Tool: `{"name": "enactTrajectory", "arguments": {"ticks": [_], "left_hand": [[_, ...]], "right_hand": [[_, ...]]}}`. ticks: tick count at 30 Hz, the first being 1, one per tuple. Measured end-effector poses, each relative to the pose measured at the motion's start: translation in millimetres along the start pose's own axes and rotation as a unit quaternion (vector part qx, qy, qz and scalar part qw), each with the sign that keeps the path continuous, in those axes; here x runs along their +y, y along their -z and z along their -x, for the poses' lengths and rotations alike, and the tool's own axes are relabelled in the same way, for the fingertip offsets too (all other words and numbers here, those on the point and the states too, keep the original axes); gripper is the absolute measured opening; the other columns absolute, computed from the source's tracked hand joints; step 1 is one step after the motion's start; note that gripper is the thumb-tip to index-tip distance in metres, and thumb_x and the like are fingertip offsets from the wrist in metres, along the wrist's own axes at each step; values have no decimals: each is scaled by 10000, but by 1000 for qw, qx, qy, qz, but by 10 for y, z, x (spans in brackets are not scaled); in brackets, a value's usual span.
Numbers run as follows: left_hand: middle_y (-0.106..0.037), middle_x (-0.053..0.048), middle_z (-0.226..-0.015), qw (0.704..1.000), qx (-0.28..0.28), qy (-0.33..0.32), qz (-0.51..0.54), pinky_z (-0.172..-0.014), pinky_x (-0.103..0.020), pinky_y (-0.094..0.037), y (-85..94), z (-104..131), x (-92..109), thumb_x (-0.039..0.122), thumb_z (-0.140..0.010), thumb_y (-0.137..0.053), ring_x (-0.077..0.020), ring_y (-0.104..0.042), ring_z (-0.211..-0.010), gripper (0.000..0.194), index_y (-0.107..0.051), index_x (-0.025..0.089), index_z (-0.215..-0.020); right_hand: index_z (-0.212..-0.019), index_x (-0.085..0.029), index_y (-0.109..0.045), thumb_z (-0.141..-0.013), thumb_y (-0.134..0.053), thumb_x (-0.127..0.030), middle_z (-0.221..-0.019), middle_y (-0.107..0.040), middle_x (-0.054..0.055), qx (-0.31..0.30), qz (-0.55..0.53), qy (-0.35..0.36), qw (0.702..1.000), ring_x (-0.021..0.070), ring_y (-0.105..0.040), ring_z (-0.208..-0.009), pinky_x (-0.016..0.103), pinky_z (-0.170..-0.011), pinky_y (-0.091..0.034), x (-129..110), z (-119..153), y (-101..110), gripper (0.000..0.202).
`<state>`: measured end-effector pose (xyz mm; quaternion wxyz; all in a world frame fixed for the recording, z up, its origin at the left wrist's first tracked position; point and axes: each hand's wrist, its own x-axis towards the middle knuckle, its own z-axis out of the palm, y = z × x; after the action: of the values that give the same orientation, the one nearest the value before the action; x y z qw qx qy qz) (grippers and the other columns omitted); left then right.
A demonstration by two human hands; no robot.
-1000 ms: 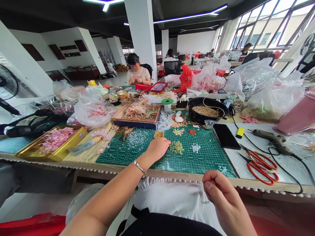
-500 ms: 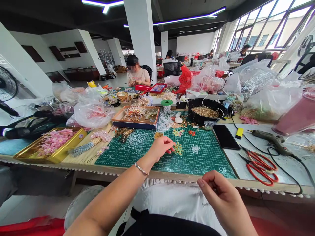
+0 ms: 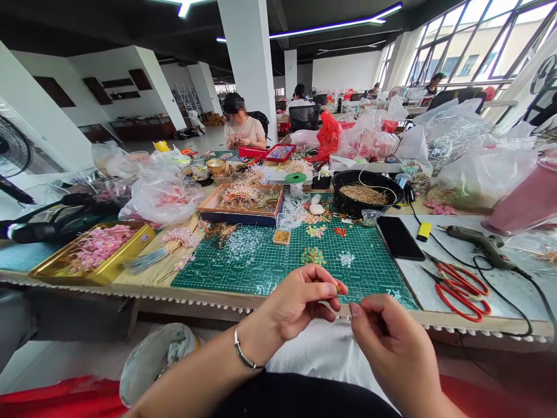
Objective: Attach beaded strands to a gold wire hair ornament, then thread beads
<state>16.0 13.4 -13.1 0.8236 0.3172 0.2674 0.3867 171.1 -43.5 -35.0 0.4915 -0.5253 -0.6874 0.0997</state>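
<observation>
My left hand (image 3: 300, 299), with a silver bracelet on its wrist, pinches a small yellowish bead (image 3: 338, 288) between thumb and fingertips. Close by on the right, my right hand (image 3: 394, 339) is closed, thumb against index finger; whatever it grips is too small or hidden to make out. The two sets of fingertips are slightly apart, over the front edge of the green cutting mat (image 3: 278, 278). Just beyond them lie a pile of green and orange beads (image 3: 313, 255), clear beads (image 3: 346, 259), red beads (image 3: 340, 231) and a small box of gold beads (image 3: 281, 237).
To the right lie a phone (image 3: 399, 238), red-handled scissors (image 3: 461, 290), a yellow lighter (image 3: 423, 231) and a glue gun (image 3: 478, 244) with its cable. A black bowl (image 3: 368, 194) and a wooden tray (image 3: 241, 203) stand behind. Pink flowers fill a gold tin (image 3: 91, 255) at left.
My left hand has drawn back from the green and orange bead pile toward my right hand, now with a small bead in its fingertips. My right hand has stayed nearly still.
</observation>
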Motion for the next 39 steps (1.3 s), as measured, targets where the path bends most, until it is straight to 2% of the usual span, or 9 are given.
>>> {"name": "enactTrajectory", "arguments": {"ticks": [10, 20, 27, 29, 32, 34, 37, 38, 39], "left_hand": [[-665, -44, -795, 1000, -23, 8, 12, -401, -102, -377, -14, 27, -7, 103, -680, -727, -55, -583, -542, 191, -578, 121, -797], [-661, -50, -820, 999, -37, 7, 19, -410, -102, -341, 36, 42, -33, 88, -724, -703, -42, -565, -542, 169, -580, 123, -834], [-669, -33, -832, 993, -28, -46, -107, -442, -140, -350, -11, 73, 14, 147, -687, -763, -56, -563, -571, 162, -618, 132, -757], [-675, -37, -895, 966, -15, -116, -231, -543, -159, -408, -33, 121, 63, 166, -719, -747, -69, -582, -676, 94, -659, 138, -735], [-678, -38, -966, 865, -6, -245, -439, -674, -193, -443, -71, 212, 116, 147, -777, -692, -107, -601, -840, 27, -706, 168, -786], [-682, -34, -965, 807, -27, -301, -508, -746, -212, -461, -66, 235, 136, 138, -803, -666, -117, -613, -876, 52, -705, 172, -810], [-695, -12, -962, 745, -46, -290, -599, -823, -222, -482, 77, 112, 223, 220, -842, -647, -113, -629, -888, 60, -701, 194, -852], [-697, -6, -982, 716, -29, -265, -645, -834, -222, -485, 173, 21, 283, 256, -860, -629, -115, -629, -906, 92, -702, 207, -884], [-698, 16, -983, 666, 30, -224, -711, -846, -216, -485, 292, -92, 357, 293, -890, -587, -108, -626, -918, 129, -699, 236, -918]], "right_hand": [[-711, -222, -495, -861, -542, -214, -494, -427, -66, 14, 13, 29, 999, 79, -387, -397, 193, -374, -335, -57, -8, 46, 158], [-701, -219, -489, -865, -529, -202, -488, -443, -65, 5, 17, 46, 999, 81, -403, -389, 189, -370, -358, -126, -50, 53, 170], [-752, -215, -561, -879, -553, -251, -592, -548, -31, -26, -112, -29, 993, 93, -486, -492, 177, -441, -399, -63, -43, 26, 132], [-794, -222, -579, -902, -532, -328, -624, -534, -21, -56, -199, -99, 973, 104, -485, -543, 186, -476, -403, 3, -14, 6, 159], [-950, -249, -601, -924, -478, -432, -714, -544, -1, -116, -320, -196, 920, 116, -462, -590, 210, -517, -398, 121, 43, -43, 222], [-963, -260, -611, -900, -523, -443, -749, -542, 0, -136, -349, -222, 900, 102, -416, -574, 200, -497, -356, 184, 71, -81, 213], [-818, -236, -609, -846, -625, -401, -706, -495, -14, -130, -341, -238, 900, 87, -351, -563, 187, -478, -300, 227, 90, -112, 168], [-788, -229, -598, -844, -628, -399, -693, -479, -15, -123, -343, -243, 899, 88, -342, -566, 187, -479, -296, 229, 92, -113, 182], [-768, -223, -587, -849, -620, -405, -687, -468, -15, -115, -351, -250, 895, 89, -332, -565, 189, -480, -292, 226, 92, -109, 202]]}}
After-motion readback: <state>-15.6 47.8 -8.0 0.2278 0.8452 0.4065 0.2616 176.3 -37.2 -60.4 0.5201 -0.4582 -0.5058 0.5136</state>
